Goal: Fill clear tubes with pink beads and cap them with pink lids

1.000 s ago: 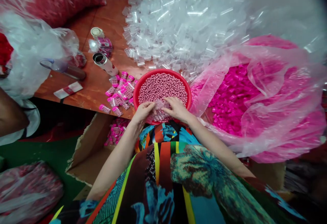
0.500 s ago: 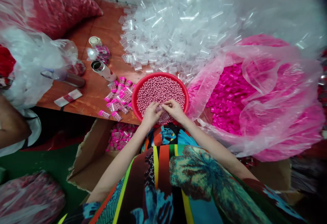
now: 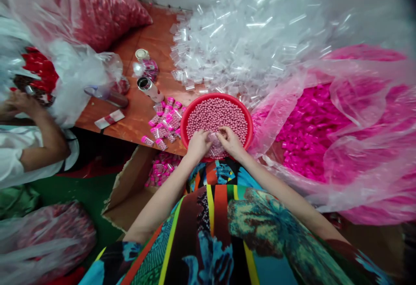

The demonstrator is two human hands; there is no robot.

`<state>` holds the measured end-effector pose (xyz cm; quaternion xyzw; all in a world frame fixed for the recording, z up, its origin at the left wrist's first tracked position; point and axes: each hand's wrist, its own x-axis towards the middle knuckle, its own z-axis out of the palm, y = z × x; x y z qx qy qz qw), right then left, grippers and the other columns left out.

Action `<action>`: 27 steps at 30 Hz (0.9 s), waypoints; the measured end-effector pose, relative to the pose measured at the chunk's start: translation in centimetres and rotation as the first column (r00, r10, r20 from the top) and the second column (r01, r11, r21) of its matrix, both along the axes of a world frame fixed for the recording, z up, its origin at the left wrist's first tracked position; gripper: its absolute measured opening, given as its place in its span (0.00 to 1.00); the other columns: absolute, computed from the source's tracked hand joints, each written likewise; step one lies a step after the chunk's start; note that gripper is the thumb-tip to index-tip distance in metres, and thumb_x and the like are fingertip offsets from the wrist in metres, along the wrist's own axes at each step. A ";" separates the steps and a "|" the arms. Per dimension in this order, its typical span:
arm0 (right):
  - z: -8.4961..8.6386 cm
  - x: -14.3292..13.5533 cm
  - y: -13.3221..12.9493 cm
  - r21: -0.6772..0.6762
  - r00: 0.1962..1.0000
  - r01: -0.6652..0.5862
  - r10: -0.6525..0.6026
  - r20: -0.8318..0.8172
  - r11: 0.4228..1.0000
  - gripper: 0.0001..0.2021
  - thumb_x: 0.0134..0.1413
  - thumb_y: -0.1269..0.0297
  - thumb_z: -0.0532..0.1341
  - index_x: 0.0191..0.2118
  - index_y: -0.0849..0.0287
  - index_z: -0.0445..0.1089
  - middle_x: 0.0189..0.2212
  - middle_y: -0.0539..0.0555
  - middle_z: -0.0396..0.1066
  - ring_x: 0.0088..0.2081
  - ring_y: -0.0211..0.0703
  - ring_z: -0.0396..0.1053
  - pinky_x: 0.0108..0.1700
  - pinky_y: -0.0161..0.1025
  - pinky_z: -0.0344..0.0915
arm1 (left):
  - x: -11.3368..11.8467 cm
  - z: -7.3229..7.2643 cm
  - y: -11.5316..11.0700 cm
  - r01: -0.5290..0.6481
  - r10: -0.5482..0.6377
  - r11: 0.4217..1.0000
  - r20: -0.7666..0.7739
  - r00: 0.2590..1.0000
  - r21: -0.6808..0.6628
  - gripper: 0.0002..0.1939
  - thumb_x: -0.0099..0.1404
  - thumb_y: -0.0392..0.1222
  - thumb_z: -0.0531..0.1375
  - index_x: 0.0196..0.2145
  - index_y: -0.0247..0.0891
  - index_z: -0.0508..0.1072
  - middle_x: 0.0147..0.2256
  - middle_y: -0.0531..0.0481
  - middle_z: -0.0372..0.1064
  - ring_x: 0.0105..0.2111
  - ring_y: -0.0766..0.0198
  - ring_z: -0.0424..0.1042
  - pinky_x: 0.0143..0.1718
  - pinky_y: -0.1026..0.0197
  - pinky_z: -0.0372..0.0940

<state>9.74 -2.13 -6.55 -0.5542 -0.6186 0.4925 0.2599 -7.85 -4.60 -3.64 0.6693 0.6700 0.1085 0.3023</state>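
Observation:
Over a red basin (image 3: 249,124) heaped with small pink beads (image 3: 216,113), my two hands work close together at its near side. My left hand (image 3: 199,144) has its fingers closed on a small clear plastic jar (image 3: 212,137), partly covered by the fingers. Pinched fingers of my right hand (image 3: 230,141) are just beside the jar; what they hold, if anything, is too small to make out. Left of the basin lie several bead-filled jars (image 3: 167,122) with bright pink caps.
Behind the basin spreads a pile of clear empty jars (image 3: 227,46). A plastic bag of pink caps (image 3: 312,133) stands at the right. An open carton (image 3: 125,189) with filled jars sits below the table edge. A bottle (image 3: 108,96) and a co-worker's arm (image 3: 48,129) are at the left.
The view has swung left, showing more of the co-worker. My hands have moved slightly apart over the basin, and the clear jar stays by my left fingers.

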 end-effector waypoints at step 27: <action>0.6 4.9 -1.6 -0.040 0.999 0.040 -0.041 -0.023 0.998 0.13 0.64 0.58 0.59 0.46 0.56 0.78 0.41 0.55 0.81 0.41 0.47 0.76 0.48 0.45 0.73 | 1.7 -6.0 5.4 -0.132 0.114 0.991 0.469 0.876 0.005 0.13 0.56 0.27 0.65 0.40 0.35 0.81 0.41 0.45 0.74 0.45 0.55 0.73 0.51 0.54 0.68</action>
